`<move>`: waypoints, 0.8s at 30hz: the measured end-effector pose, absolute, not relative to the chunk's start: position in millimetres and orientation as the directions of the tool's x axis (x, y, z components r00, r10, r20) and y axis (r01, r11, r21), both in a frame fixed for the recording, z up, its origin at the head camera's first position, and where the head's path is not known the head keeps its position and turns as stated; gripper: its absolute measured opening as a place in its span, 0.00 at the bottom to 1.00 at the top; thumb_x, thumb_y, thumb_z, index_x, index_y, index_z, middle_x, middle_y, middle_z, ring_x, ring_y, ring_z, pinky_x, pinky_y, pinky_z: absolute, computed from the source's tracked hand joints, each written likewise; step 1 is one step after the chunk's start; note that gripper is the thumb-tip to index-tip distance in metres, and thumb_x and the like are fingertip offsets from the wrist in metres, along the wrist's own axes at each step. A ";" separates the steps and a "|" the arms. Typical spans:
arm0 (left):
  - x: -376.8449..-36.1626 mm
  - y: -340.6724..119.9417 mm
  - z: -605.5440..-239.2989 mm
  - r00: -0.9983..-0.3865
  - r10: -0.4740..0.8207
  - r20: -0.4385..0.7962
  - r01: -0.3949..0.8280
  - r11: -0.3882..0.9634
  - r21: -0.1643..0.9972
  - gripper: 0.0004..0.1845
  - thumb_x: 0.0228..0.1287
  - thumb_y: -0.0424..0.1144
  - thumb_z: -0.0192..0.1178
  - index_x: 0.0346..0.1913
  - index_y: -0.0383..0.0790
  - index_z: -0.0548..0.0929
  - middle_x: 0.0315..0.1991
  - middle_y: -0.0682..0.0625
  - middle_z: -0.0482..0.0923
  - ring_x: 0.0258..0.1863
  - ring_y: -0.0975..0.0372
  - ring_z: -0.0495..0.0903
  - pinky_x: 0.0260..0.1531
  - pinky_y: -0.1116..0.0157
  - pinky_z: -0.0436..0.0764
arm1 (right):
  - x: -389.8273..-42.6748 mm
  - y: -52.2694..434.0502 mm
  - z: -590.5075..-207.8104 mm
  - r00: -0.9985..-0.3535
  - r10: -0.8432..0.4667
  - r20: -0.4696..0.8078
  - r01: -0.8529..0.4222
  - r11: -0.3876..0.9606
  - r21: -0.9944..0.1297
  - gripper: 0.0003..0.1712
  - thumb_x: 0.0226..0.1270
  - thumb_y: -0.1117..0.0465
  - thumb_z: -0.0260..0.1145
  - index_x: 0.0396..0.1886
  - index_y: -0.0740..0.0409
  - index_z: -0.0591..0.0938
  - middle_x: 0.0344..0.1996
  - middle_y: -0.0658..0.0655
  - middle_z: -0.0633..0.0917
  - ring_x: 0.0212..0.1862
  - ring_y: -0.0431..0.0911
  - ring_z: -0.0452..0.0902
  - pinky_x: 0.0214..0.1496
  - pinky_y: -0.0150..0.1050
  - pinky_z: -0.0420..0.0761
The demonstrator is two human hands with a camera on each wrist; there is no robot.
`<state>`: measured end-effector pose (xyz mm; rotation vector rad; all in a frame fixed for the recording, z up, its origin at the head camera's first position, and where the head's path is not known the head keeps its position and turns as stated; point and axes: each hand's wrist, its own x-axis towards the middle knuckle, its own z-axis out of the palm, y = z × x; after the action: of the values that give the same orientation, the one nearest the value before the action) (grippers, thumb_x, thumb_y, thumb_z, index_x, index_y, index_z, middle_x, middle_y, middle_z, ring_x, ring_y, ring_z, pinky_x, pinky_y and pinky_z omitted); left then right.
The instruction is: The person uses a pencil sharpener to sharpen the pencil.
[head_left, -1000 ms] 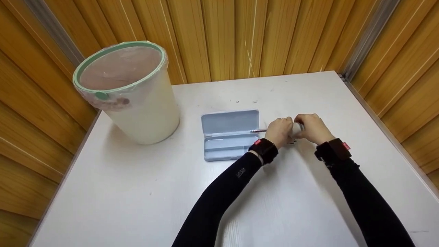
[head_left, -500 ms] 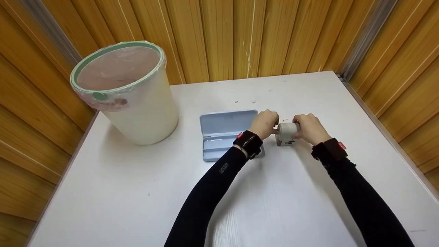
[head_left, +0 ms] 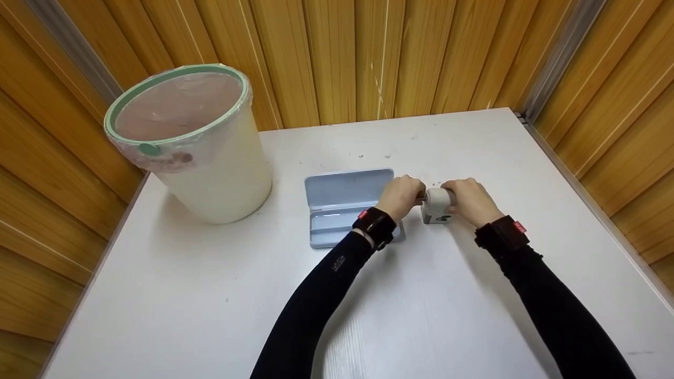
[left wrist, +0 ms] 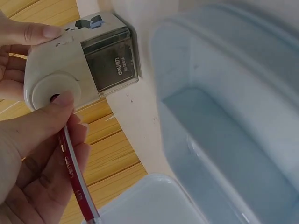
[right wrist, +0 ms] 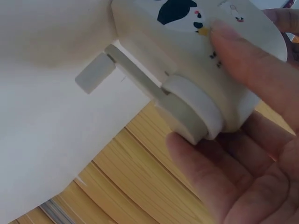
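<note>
A white hand-crank pencil sharpener stands upright on the table, with a dark see-through shavings drawer and printed pictures on its side. My left hand pinches a red pencil between thumb and fingers. The pencil's front end is at the sharpener's round hole; how far it reaches inside is hidden by the thumb. My right hand grips the sharpener's body from the other side, thumb on its printed face. Its crank points away from the palm in the right wrist view, and a fingertip lies close to the crank's hub.
An open light-blue pencil case lies left of the sharpener, partly under my left forearm and wrist. Farther left stands a large bin with a green rim and a clear liner. Wood-patterned walls enclose the white table at the back and sides.
My left hand has moved left, away from the sharpener's body, uncovering it, and now pinches the pencil by its hole. The right hand keeps its grip, with only a slight shift.
</note>
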<state>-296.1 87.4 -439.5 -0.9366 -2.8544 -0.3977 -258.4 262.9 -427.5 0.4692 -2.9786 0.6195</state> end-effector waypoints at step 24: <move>-299.9 80.5 -437.9 -0.748 0.650 0.137 0.663 0.717 0.216 0.08 0.61 0.43 0.66 0.38 0.44 0.90 0.38 0.52 0.89 0.39 0.61 0.87 0.44 0.67 0.83 | -258.9 264.8 -427.3 -0.942 -0.305 0.137 -0.335 0.871 -0.359 0.24 0.43 0.74 0.77 0.46 0.66 0.85 0.42 0.71 0.87 0.43 0.65 0.81 0.51 0.59 0.77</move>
<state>-299.9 80.5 -437.9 -1.0951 -2.8636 -0.3911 -258.9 264.8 -427.3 0.5080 -2.9650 0.5903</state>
